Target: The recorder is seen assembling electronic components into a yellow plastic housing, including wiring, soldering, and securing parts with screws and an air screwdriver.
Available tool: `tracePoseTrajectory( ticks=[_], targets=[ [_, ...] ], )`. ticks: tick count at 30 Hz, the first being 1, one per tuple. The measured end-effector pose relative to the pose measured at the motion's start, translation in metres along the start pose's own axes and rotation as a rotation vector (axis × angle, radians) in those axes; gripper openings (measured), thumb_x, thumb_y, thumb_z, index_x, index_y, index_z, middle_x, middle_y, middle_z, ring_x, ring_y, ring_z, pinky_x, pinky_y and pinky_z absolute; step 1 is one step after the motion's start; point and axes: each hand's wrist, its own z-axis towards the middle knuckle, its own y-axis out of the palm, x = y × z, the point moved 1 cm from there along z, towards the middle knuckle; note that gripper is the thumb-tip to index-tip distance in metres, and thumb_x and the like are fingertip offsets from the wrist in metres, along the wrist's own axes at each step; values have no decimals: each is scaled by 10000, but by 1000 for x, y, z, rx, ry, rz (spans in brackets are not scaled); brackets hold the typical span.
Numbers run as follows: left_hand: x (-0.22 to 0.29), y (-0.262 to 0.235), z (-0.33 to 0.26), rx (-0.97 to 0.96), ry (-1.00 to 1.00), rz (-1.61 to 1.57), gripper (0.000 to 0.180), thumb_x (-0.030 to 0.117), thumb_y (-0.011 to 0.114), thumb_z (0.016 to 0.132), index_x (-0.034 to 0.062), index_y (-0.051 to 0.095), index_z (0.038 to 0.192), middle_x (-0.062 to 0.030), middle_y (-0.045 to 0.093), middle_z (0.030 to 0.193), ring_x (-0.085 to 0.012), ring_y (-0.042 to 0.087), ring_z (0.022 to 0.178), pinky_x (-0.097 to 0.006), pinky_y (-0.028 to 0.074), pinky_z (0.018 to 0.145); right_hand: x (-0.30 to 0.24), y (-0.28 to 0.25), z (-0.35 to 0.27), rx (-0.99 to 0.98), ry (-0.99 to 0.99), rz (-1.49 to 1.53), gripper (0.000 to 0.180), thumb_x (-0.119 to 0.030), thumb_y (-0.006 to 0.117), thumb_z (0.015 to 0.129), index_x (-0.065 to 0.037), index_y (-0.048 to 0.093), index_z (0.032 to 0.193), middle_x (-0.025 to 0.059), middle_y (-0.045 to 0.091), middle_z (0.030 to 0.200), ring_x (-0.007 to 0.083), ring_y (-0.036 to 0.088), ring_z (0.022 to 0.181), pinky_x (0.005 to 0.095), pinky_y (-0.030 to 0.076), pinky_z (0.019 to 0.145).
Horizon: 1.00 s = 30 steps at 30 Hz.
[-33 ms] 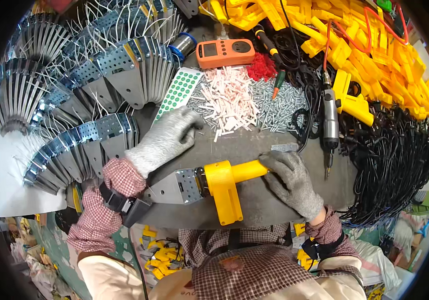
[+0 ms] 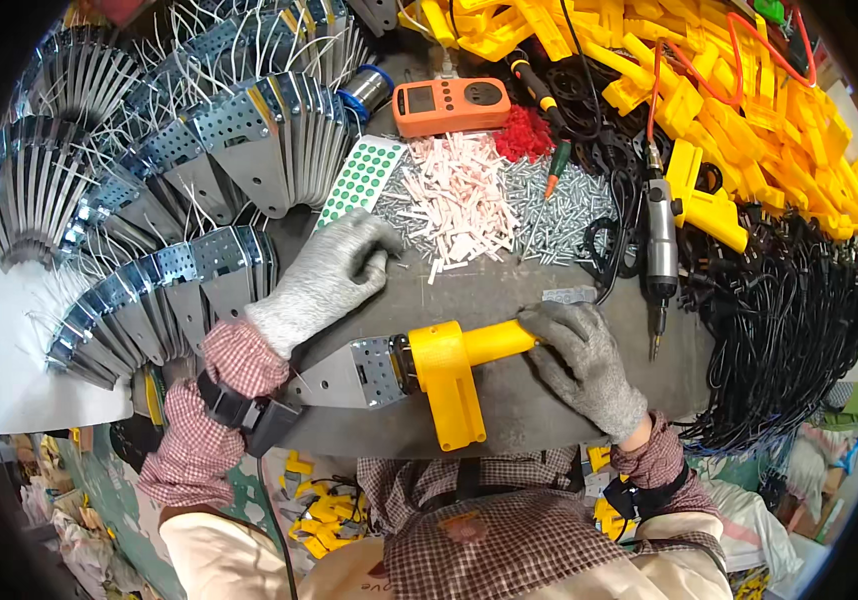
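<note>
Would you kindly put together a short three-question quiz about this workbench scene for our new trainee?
1. True or false: the right hand rests on the barrel end of the yellow pistol-shaped housing.
2. What is the left hand reaching toward? A) the pile of pink and white strips B) the electric screwdriver C) the orange meter
3. Fill in: the perforated metal bracket joins the yellow housing at its ____ end, as the picture shows it.

Key: 1 true; 2 A; 3 left.
</note>
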Motion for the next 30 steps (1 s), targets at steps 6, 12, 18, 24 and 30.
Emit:
tracePoseTrajectory(
  ticks=[6, 12, 18, 24, 30],
  targets=[
    [18, 1, -14, -78, -144, -540, 155, -27, 574, 874, 16, 610, 1018, -67, 603, 1039, -171, 608, 1036, -323, 471, 994, -2, -2, 1, 12, -3, -6, 430, -45, 724, 815, -79, 635, 1234, 114, 632, 1206, 318, 599, 1021, 433, 482, 910],
    [40, 9, -21, -233, -90, -818, 213, 37, 660, 965, 6, 654, 1175, -95, 672, 1160, -190, 634, 1138, -326, 497, 1033, -4, 2, 4, 1, -7, -8, 434, -45, 722, 812, -75, 634, 1236, 117, 635, 1210, 319, 602, 1027, 433, 483, 910],
    [50, 11, -21, -246, -26, -553, 365, 55, 658, 967, 7, 607, 1325, -120, 705, 1234, -189, 653, 1149, -328, 507, 1021, -3, -4, -4, -3, 14, -58, 436, -57, 740, 809, -72, 642, 1234, 116, 619, 1244, 319, 589, 1074, 433, 466, 950],
    [60, 10, -56, -67, 0, -286, 578, 206, 727, 922, 15, 520, 1427, -155, 675, 1297, -281, 645, 1202, -384, 490, 1049, 31, -56, -16, 454, 409, -334, 624, -97, 772, 817, -39, 530, 1389, 220, 536, 1250, 377, 554, 1140, 452, 466, 989],
    [113, 50, -16, -42, 178, 85, 584, 282, 730, 889, 36, 555, 1389, -169, 644, 1293, -336, 634, 1153, -455, 498, 1006, 81, -68, 12, 277, 708, -282, 754, -145, 725, 833, -17, 371, 1486, 300, 507, 1335, 431, 631, 1109, 443, 553, 892]
  ],
)
